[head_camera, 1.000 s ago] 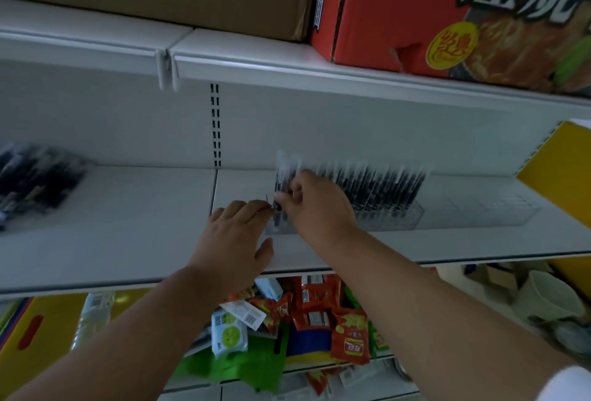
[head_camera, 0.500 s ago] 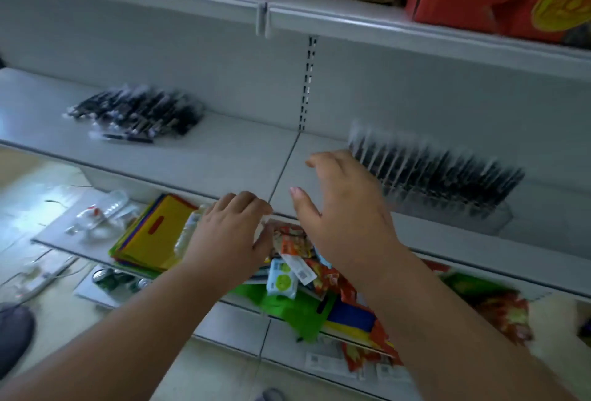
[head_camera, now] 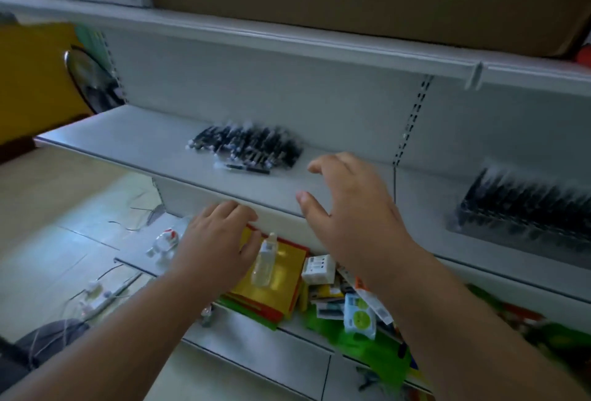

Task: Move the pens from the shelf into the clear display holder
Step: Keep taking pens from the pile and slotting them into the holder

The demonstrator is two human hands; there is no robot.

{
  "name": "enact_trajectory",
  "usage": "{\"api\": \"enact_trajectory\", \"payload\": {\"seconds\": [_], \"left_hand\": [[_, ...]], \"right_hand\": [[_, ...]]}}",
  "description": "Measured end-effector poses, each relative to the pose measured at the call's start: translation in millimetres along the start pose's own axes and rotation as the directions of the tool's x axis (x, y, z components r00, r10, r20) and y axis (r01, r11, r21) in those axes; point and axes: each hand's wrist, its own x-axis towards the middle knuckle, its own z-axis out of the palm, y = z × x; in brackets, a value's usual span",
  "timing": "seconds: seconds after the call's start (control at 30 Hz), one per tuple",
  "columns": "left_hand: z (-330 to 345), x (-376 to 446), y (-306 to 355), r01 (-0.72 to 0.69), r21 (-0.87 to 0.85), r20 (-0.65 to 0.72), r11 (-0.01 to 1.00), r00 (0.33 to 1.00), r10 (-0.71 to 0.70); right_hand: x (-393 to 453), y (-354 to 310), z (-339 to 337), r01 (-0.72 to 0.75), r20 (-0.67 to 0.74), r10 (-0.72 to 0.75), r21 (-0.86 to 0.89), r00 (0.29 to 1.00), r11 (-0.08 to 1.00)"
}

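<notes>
— Which step is this, would you say?

— The reach for another batch, by my reckoning; the right hand (head_camera: 348, 208) hangs over the front of the shelf (head_camera: 128, 135), fingers spread and slack, gripping nothing; it sits just to the right of the loose pens (head_camera: 246, 149), near them but not touching.

— And the other?

— The left hand (head_camera: 220, 237) is lower, at the shelf's front edge, fingers loosely bent with nothing in them (whether the tips rest on the edge I cannot tell; it is all a bit blurred).

— Where do the pens go?

— Into the clear display holder (head_camera: 524, 224) far off to the right on the same level, well apart from the pile; it looks already lined with dark pens standing in rows, though a fair heap remains loose, so I judge the job partway done.

— So what next?

— The right hand needs to carry on leftward and close on a few pens; one lies by itself at the near side of the heap, the easiest pick; the slippery bundle could scatter if grabbed carelessly.
</notes>
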Motion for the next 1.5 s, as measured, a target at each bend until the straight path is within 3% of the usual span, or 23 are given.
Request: {"api": "enact_trajectory", "payload": {"seconds": [0.27,0.77,1.1,1.5], "left_hand": [[-30,32,-107,0.006,0.018,-0.002,1.0,1.0,-0.006],[7,128,-203,0.136,-0.048,0.098,0.99,0.987,-0.131],[37,218,-277,0.097,-0.137,0.226,0.986,0.972,-0.065],[59,283,-314,0.013,-0.184,0.366,0.983,0.929,0.056]], "right_hand": [[75,-71,66,-0.003,-0.011,0.003,0.014,1.0,1.0],[187,-60,166,0.007,0.185,-0.01,0.016,0.983,1.0],[220,-76,219,-0.247,0.07,0.252,-0.076,0.965,0.966],[231,-98,236,-0.422,-0.066,0.416,-0.133,0.907,0.897]]}}
